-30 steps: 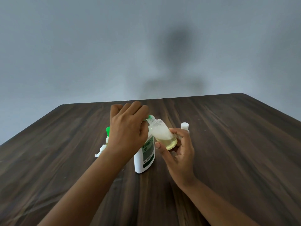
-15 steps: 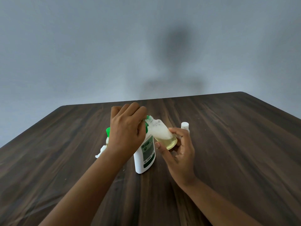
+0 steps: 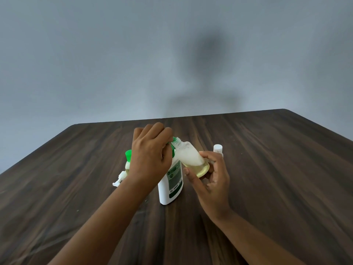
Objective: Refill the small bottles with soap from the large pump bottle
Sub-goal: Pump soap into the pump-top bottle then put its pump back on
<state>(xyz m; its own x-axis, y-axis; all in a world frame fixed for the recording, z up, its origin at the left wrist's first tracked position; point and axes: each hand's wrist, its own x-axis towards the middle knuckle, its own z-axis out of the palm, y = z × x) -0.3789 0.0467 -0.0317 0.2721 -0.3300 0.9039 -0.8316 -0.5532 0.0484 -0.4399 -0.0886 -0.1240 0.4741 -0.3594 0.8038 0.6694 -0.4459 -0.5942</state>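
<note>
A large white pump bottle (image 3: 171,185) with a green label stands upright at the middle of the dark wooden table (image 3: 267,169). My left hand (image 3: 150,155) is closed over its green pump head and hides most of it. My right hand (image 3: 209,175) holds a small clear bottle (image 3: 191,158), tilted with its open neck up against the green spout. Yellowish soap and white foam lie inside the small bottle.
Behind my left hand stands a small bottle with a green cap (image 3: 128,160). A white pump part (image 3: 119,178) lies on the table beside it. A small white-capped bottle (image 3: 218,149) stands behind my right hand. A grey wall rises beyond the table's far edge.
Both hands have stayed almost in place. My left hand has shifted slightly on the pump head, and the small bottle remains tilted at the spout.
</note>
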